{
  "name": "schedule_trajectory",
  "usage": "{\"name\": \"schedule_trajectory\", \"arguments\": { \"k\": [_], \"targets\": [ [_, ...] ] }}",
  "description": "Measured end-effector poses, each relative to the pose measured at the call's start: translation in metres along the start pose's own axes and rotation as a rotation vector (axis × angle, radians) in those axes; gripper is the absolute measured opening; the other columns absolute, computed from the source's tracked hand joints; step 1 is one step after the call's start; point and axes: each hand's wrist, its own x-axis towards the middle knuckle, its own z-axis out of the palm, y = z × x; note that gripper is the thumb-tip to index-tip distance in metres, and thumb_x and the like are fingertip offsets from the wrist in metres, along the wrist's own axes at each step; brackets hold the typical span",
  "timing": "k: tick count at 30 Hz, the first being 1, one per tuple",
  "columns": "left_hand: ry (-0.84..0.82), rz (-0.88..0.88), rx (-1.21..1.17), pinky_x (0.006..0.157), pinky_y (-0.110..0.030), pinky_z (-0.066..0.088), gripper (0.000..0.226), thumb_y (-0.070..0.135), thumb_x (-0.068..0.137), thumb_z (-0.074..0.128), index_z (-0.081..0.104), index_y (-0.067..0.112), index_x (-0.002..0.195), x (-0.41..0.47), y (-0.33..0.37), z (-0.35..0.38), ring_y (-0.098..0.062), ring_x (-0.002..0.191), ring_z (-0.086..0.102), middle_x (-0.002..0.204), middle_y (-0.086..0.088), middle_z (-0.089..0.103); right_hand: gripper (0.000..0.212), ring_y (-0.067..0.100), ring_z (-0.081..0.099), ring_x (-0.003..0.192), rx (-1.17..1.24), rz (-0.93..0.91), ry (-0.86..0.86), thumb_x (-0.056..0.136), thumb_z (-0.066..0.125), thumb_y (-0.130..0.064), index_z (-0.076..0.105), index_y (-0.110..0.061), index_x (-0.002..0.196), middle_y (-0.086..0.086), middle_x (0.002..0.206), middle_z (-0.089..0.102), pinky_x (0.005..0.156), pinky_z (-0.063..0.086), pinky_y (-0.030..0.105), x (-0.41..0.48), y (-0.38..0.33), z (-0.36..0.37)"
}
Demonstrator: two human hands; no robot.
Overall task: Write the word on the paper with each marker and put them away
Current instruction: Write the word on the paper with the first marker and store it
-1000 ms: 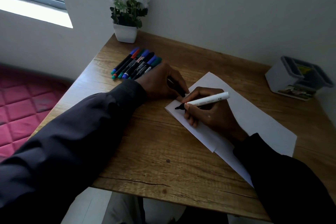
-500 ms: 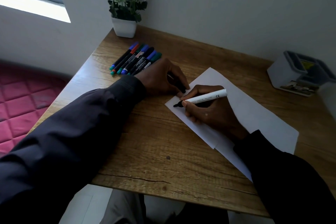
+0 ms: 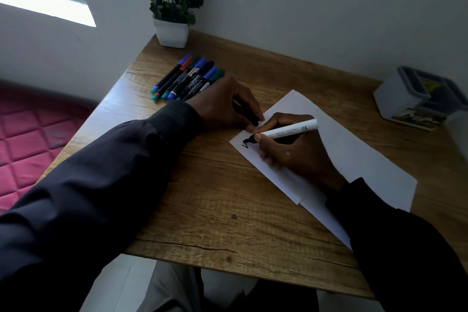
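Note:
White paper (image 3: 354,154) lies angled on the wooden desk (image 3: 222,200). My right hand (image 3: 291,149) grips a white-barrelled black marker (image 3: 288,130) with its tip on the paper's near-left corner, where a short black stroke (image 3: 245,145) shows. My left hand (image 3: 225,106) rests at the paper's left corner, fingers curled round a black cap (image 3: 252,119). Several capped markers (image 3: 188,78) with blue, red, green and black caps lie side by side behind my left hand.
A white pot of white flowers (image 3: 172,33) stands at the desk's back left corner. A white organiser box (image 3: 415,99) sits at the back right edge. The wall runs behind the desk; a red quilted mat (image 3: 27,144) lies on the floor to the left.
The marker tip has moved on the paper and a first black stroke has appeared at the corner. My left hand has stayed at the paper's edge.

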Motion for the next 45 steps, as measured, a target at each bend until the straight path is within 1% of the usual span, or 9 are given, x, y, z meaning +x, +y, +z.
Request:
{"name": "schedule_trajectory", "arguments": {
  "k": [2, 6, 11, 16, 18, 25, 34, 39, 45],
  "targets": [
    [0.005, -0.005, -0.004, 0.081, -0.005, 0.049, 0.024, 0.009, 0.079, 0.077, 0.071, 0.027, 0.094, 0.000, 0.000, 0.000, 0.004, 0.101, 0.062, 0.106, 0.011, 0.069, 0.037, 0.007, 0.068, 0.051, 0.099, -0.006, -0.014, 0.082, 0.079, -0.044, 0.068, -0.009, 0.085, -0.002, 0.064, 0.071, 0.047, 0.052, 0.016, 0.000, 0.000, 0.002],
    [0.014, -0.005, 0.003, 0.081, -0.003, 0.047, 0.024, 0.008, 0.080, 0.077, 0.071, 0.027, 0.094, 0.000, 0.001, 0.001, 0.004, 0.102, 0.061, 0.106, 0.011, 0.069, 0.014, 0.008, 0.065, 0.047, -0.025, 0.005, 0.072, 0.094, 0.068, -0.002, 0.065, -0.011, 0.084, 0.002, 0.056, 0.067, 0.046, 0.052, 0.016, -0.005, -0.007, 0.001],
    [0.002, -0.006, 0.023, 0.082, -0.004, 0.048, 0.024, 0.007, 0.081, 0.076, 0.072, 0.024, 0.097, 0.000, 0.001, 0.001, 0.006, 0.102, 0.061, 0.106, 0.012, 0.068, 0.026, 0.013, 0.068, 0.051, -0.187, 0.029, 0.108, 0.093, 0.070, -0.008, 0.061, -0.027, 0.077, -0.003, 0.062, 0.071, 0.049, 0.053, 0.018, -0.006, -0.009, 0.000],
    [-0.001, -0.010, 0.010, 0.076, 0.000, 0.045, 0.025, 0.006, 0.081, 0.074, 0.069, 0.026, 0.095, -0.001, 0.003, 0.000, 0.015, 0.097, 0.058, 0.103, 0.016, 0.065, 0.020, 0.003, 0.065, 0.047, -0.052, 0.003, -0.007, 0.094, 0.058, 0.015, 0.065, -0.004, 0.090, -0.005, 0.058, 0.069, 0.046, 0.050, 0.012, -0.005, -0.005, -0.001],
    [-0.003, -0.011, 0.000, 0.075, 0.001, 0.044, 0.025, 0.006, 0.081, 0.075, 0.069, 0.026, 0.094, -0.001, 0.003, 0.000, 0.019, 0.093, 0.057, 0.102, 0.017, 0.064, 0.010, 0.005, 0.064, 0.046, -0.062, 0.002, 0.022, 0.093, 0.062, 0.012, 0.067, 0.005, 0.089, 0.002, 0.060, 0.068, 0.045, 0.049, 0.013, -0.004, -0.003, -0.002],
    [0.001, -0.014, 0.018, 0.080, -0.002, 0.047, 0.023, 0.007, 0.081, 0.075, 0.072, 0.021, 0.098, 0.001, -0.001, 0.000, 0.010, 0.101, 0.059, 0.107, 0.013, 0.067, 0.024, 0.014, 0.067, 0.049, -0.207, 0.068, 0.113, 0.093, 0.070, -0.009, 0.062, -0.024, 0.077, 0.002, 0.061, 0.071, 0.049, 0.054, 0.020, -0.006, -0.014, 0.001],
    [-0.008, -0.009, 0.019, 0.082, -0.004, 0.048, 0.025, 0.008, 0.080, 0.076, 0.072, 0.024, 0.098, 0.001, -0.001, 0.000, 0.005, 0.102, 0.061, 0.106, 0.012, 0.068, 0.022, 0.003, 0.062, 0.044, -0.023, 0.161, 0.057, 0.098, 0.062, -0.002, 0.063, -0.011, 0.078, -0.007, 0.054, 0.067, 0.042, 0.049, 0.014, -0.001, 0.000, 0.004],
    [-0.012, -0.016, 0.001, 0.080, -0.003, 0.048, 0.025, 0.007, 0.080, 0.076, 0.071, 0.027, 0.095, 0.001, -0.001, 0.000, 0.006, 0.102, 0.060, 0.105, 0.014, 0.067, 0.011, 0.006, 0.063, 0.044, -0.073, 0.017, 0.103, 0.093, 0.069, 0.001, 0.066, 0.008, 0.085, 0.006, 0.060, 0.066, 0.043, 0.048, 0.014, -0.005, -0.011, 0.001],
    [-0.017, -0.011, -0.011, 0.079, -0.003, 0.047, 0.024, 0.007, 0.080, 0.076, 0.071, 0.024, 0.097, 0.001, -0.001, 0.000, 0.005, 0.103, 0.061, 0.107, 0.012, 0.067, 0.024, 0.009, 0.063, 0.044, -0.227, 0.101, 0.157, 0.091, 0.069, -0.005, 0.061, -0.020, 0.075, 0.000, 0.053, 0.065, 0.045, 0.048, 0.014, -0.007, -0.016, 0.001]
  ]
}}
